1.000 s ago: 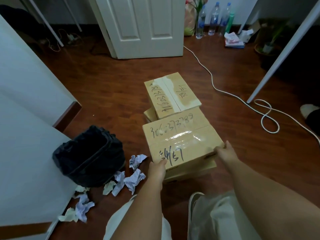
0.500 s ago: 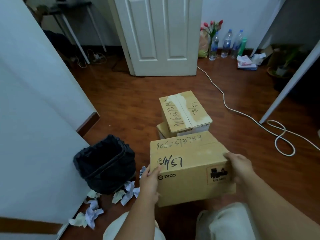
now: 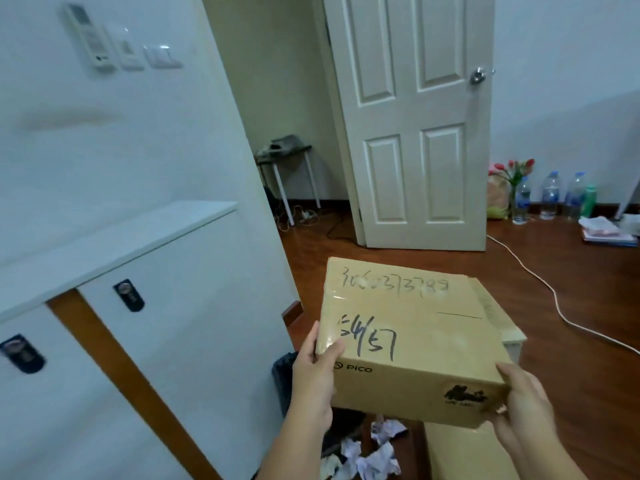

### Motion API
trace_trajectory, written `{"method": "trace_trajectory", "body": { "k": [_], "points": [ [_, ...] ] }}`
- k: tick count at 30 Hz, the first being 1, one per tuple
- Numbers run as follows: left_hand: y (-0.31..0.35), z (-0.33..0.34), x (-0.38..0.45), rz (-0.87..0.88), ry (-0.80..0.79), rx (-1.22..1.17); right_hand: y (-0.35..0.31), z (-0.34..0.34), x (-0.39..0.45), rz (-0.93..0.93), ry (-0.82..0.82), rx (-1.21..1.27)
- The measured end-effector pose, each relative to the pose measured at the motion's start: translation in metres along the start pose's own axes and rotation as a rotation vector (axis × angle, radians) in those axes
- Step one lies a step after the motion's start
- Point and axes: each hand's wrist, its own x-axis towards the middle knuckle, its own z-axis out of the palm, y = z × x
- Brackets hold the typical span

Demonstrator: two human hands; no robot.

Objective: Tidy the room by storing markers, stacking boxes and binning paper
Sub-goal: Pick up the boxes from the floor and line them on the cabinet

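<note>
While both hands — left hand (image 3: 313,379), right hand (image 3: 523,403) — grip it, cardboard box (image 3: 408,341) hangs aloft.

Cardboard box (image 3: 408,337) held off the floor, landmark for the rest. Left hand (image 3: 317,379) grips its near-left corner, thumb on top; right hand (image 3: 523,407) holds the near-right corner. Handwritten numbers on the lid, "PICO" printed on the front face. Second box (image 3: 498,313) shows just behind its right edge; another box (image 3: 460,452) below it. Crumpled paper (image 3: 377,455) lies underneath, black bin (image 3: 284,379) at its lower left. White door (image 3: 415,126) beyond it, white cabinet (image 3: 114,306) to its left.
</note>
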Motion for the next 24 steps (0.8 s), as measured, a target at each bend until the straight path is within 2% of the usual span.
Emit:
{"method": "trace_trajectory", "body": {
  "k": [12,19,24],
  "points": [
    [0.118,-0.138,-0.096,0.397,0.207,-0.107,-0.011,0.134,-0.141,-0.073,-0.512,0.043],
    [0.172,-0.253,-0.154,0.644,0.45,-0.092,0.016,0.232,-0.242,-0.099,-0.966,-0.097],
    [0.197,-0.322,-0.177,0.749,0.657,-0.012,0.044,0.285,-0.296,-0.138,-1.192,-0.219]
  ]
}}
